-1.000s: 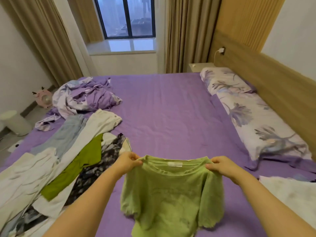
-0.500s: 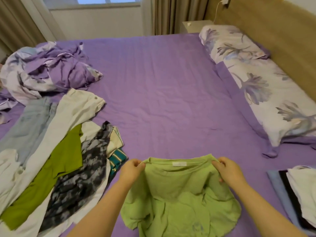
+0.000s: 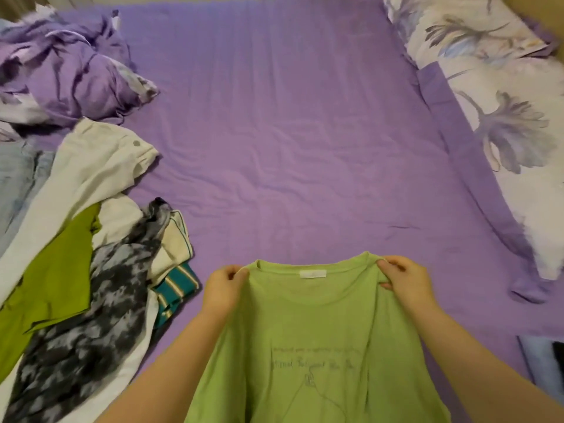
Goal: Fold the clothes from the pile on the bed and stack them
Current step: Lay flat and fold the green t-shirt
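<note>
A light green T-shirt (image 3: 314,346) with faint printed text hangs stretched between my hands over the near edge of the purple bed (image 3: 290,132). My left hand (image 3: 224,290) pinches its left shoulder beside the collar. My right hand (image 3: 404,280) pinches the right shoulder. The collar with its white label faces away from me. The unfolded pile (image 3: 76,254) lies to the left: a white garment, an olive green one, a grey-black mottled one and a teal striped one. A folded stack's corner (image 3: 546,364) shows at the right edge.
A crumpled purple duvet (image 3: 67,71) lies at the far left. Floral pillows (image 3: 503,117) run along the right side.
The view has tilted down toward the bed. The green T-shirt, bunched half a second ago, now hangs flatter and wider between my hands, with its printed text showing.
</note>
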`<state>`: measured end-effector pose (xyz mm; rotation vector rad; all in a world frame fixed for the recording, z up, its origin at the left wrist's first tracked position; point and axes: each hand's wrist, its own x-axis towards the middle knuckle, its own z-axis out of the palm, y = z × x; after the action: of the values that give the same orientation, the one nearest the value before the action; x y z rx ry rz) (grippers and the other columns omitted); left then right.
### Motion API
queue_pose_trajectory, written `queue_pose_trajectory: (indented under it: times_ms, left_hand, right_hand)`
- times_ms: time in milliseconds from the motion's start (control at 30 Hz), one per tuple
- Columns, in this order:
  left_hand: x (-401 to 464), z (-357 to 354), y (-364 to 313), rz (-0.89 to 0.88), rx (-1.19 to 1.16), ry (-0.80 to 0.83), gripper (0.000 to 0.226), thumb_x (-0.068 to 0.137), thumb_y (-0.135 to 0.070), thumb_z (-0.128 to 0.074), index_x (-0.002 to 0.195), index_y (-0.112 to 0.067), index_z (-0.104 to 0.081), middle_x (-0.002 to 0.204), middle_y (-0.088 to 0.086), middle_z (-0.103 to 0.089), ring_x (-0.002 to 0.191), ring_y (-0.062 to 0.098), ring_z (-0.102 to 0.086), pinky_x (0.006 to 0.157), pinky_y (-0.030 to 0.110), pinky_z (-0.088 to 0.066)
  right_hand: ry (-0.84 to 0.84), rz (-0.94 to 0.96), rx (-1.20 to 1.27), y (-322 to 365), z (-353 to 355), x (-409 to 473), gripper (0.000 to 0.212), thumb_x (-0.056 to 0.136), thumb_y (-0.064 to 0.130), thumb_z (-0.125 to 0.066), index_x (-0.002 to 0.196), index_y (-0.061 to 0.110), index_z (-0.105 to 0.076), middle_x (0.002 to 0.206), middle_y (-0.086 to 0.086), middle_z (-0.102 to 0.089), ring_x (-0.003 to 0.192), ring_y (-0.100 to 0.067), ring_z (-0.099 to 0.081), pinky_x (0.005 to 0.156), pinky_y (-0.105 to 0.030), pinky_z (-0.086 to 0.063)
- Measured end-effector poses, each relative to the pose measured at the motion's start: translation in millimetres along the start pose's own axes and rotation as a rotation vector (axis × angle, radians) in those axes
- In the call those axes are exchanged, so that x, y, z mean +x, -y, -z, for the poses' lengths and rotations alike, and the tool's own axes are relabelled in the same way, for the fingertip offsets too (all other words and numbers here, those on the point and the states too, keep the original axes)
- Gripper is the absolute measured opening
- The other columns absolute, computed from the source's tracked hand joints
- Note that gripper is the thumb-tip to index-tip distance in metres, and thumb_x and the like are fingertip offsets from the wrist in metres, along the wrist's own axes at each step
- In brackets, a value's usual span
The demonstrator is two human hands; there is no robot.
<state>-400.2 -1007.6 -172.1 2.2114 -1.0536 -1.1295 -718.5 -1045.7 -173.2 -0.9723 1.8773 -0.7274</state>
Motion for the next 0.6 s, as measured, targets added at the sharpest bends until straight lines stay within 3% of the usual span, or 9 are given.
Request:
queue_pose_trajectory:
  times_ms: [100,167,200,300,367,467,533,600]
  left_hand:
    - [32.6,0.9,-19.1,0.006,0.013,-0.083,0.015,0.092,-0.023,-0.06,0.097,-0.012,-0.07,0.09,0.004,-0.065,0.086,0.019,-0.057,0.072,0.028,-0.039]
    - [51.8,1.2,-32.1,-0.005,0.024,-0.1,0.015,0.092,-0.025,-0.061,0.096,-0.015,-0.071,0.089,0.003,-0.066,0.085,0.021,-0.058,0.071,0.028,-0.038]
    - [59.9,0.4,-39.0,-0.014,0.028,-0.101,0.014,0.092,-0.026,-0.061,0.095,-0.016,-0.071,0.088,0.003,-0.066,0.084,0.021,-0.058,0.07,0.028,-0.037]
    - [81.3,-7.0,-60.6,-0.044,0.037,-0.112,0.012,0.092,-0.026,-0.061,0.094,-0.018,-0.07,0.085,0.003,-0.064,0.079,0.018,-0.055,0.066,0.028,-0.036]
    - [94.8,-12.7,-73.2,-0.056,0.034,-0.134,0.011,0.092,-0.025,-0.06,0.092,-0.019,-0.069,0.083,0.002,-0.063,0.077,0.017,-0.053,0.06,0.028,-0.034]
    - [117.4,-17.4,-86.6,-0.059,0.05,-0.211,0.017,0.092,-0.025,-0.059,0.098,-0.015,-0.071,0.086,0.004,-0.063,0.079,0.018,-0.053,0.063,0.028,-0.031]
    - [132.5,-17.1,-88.6,-0.049,0.077,-0.28,0.02,0.093,-0.024,-0.057,0.102,-0.012,-0.071,0.092,0.008,-0.067,0.083,0.023,-0.056,0.066,0.027,-0.031]
    - [146.6,-17.0,-84.4,-0.025,0.108,-0.301,0.023,0.094,-0.024,-0.056,0.105,-0.01,-0.07,0.102,0.014,-0.069,0.094,0.029,-0.061,0.069,0.028,-0.034]
  right_hand:
    - [0.021,0.143,-0.18,20.0,3.5,37.4,0.015,0.089,0.007,-0.064,0.096,-0.004,-0.069,0.079,-0.009,-0.061,0.065,-0.011,-0.052,0.053,-0.007,-0.039]
    - [0.011,0.205,-0.242,35.7,7.7,59.2,0.014,0.088,0.009,-0.065,0.095,-0.002,-0.071,0.077,-0.007,-0.061,0.059,-0.001,-0.052,0.054,-0.006,-0.037]
    - [-0.005,0.227,-0.266,43.2,9.2,69.3,0.014,0.088,0.011,-0.066,0.095,-0.001,-0.072,0.077,-0.007,-0.062,0.06,-0.004,-0.052,0.054,-0.007,-0.037]
    - [-0.053,0.262,-0.297,65.9,11.3,100.7,0.017,0.088,0.014,-0.066,0.098,0.0,-0.072,0.084,-0.01,-0.066,0.075,-0.016,-0.054,0.054,-0.013,-0.035]
    - [-0.066,0.282,-0.312,79.1,10.1,120.5,0.018,0.088,0.015,-0.066,0.099,0.001,-0.072,0.09,-0.014,-0.069,0.079,-0.016,-0.054,0.059,-0.018,-0.033]
    - [-0.075,0.323,-0.356,92.7,4.6,144.6,0.018,0.088,0.016,-0.065,0.099,0.003,-0.073,0.096,-0.015,-0.071,0.081,-0.015,-0.055,0.065,-0.02,-0.031]
    - [-0.027,0.334,-0.388,94.4,-4.2,153.9,0.019,0.089,0.014,-0.064,0.102,0.002,-0.072,0.101,-0.015,-0.071,0.086,-0.018,-0.059,0.067,-0.021,-0.033]
    - [0.082,0.321,-0.441,86.8,-15.4,156.7,0.024,0.091,0.01,-0.06,0.112,0.002,-0.068,0.113,-0.015,-0.068,0.103,-0.024,-0.062,0.082,-0.024,-0.038]
